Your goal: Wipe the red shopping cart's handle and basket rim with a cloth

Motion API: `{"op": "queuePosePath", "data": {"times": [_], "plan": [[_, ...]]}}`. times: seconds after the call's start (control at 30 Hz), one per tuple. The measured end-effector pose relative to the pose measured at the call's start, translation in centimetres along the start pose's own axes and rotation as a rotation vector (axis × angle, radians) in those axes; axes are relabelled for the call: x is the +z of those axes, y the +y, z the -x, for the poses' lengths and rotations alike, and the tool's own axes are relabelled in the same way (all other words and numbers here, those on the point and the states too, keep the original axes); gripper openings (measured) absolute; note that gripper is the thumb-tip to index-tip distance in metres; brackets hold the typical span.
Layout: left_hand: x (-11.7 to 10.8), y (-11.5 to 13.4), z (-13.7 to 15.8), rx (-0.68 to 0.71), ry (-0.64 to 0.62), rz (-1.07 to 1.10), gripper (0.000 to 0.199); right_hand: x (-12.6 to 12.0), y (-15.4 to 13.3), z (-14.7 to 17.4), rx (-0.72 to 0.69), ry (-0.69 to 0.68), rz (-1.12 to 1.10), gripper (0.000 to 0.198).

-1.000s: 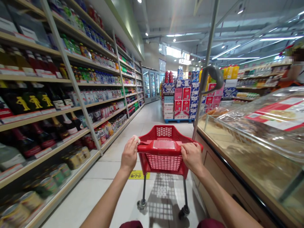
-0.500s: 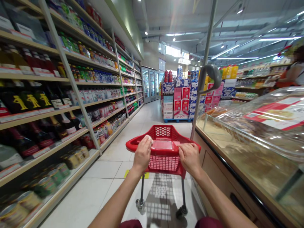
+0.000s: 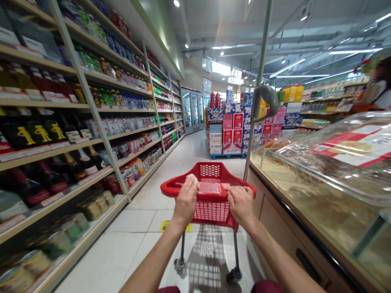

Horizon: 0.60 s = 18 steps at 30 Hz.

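A red plastic shopping cart [image 3: 210, 211] stands in front of me, its basket seen from behind. My left hand [image 3: 186, 203] is on the left part of the cart's handle [image 3: 210, 196], fingers bent over a crumpled white cloth [image 3: 192, 180]; whether it is fabric or tissue I cannot tell. Most of the cloth is hidden under the fingers. To the right of the clear label panel [image 3: 209, 187], my right hand [image 3: 242, 205] is closed over the handle, its thumb toward the middle.
Shelves of bottles and cans [image 3: 122, 110] line the left side. A glass-edged food counter [image 3: 305, 175] with plastic packs runs close on the right, beside a grey pole [image 3: 259, 73]. Stacked cartons [image 3: 229, 130] stand ahead on a blue pallet. A person [image 3: 374, 89] is at far right.
My left hand has slid slightly right along the handle, and more of the white cloth shows above its fingers. My right hand keeps its hold on the handle.
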<state>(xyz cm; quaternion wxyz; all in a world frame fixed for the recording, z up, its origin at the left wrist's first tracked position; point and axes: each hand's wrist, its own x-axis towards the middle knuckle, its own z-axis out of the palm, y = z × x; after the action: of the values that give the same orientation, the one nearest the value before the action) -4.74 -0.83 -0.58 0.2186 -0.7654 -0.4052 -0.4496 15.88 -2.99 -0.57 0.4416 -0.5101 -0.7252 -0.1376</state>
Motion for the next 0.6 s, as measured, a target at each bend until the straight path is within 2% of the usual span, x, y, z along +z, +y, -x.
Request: {"op": "queuePosePath", "data": {"times": [0.07,0.13,0.2,0.3,0.37,0.4,0.53,0.6], "plan": [[1.5,3.5,-1.0,0.148,-0.061,0.054,0.032,0.1,-0.1,0.0,-0.022,0.0,0.001,0.023],[2.3,5.1,-1.7,0.206,-0.084,0.067,0.033,-0.1,0.0,0.0,-0.044,-0.022,0.0,0.024],[2.0,4.2,-1.7,0.185,-0.083,0.055,0.033,-0.3,0.1,0.0,-0.05,-0.044,-0.009,0.024],[0.5,0.7,-0.8,0.036,-0.011,-0.007,0.032,-0.4,0.2,0.1,-0.036,-0.045,-0.028,0.024],[0.2,-0.1,-0.5,-0.032,0.035,-0.047,0.032,-0.3,0.2,0.1,-0.025,-0.02,-0.036,0.024],[0.4,0.4,-0.4,-0.02,0.032,-0.054,0.033,-0.2,0.2,0.1,-0.022,-0.003,-0.036,0.024],[1.9,4.0,-1.0,0.171,-0.05,-0.022,0.034,-0.1,0.2,0.1,-0.051,0.008,-0.024,0.024],[1.7,3.9,-1.0,0.196,-0.052,-0.017,0.034,-0.3,0.4,0.2,-0.075,-0.014,-0.02,0.024]]}}
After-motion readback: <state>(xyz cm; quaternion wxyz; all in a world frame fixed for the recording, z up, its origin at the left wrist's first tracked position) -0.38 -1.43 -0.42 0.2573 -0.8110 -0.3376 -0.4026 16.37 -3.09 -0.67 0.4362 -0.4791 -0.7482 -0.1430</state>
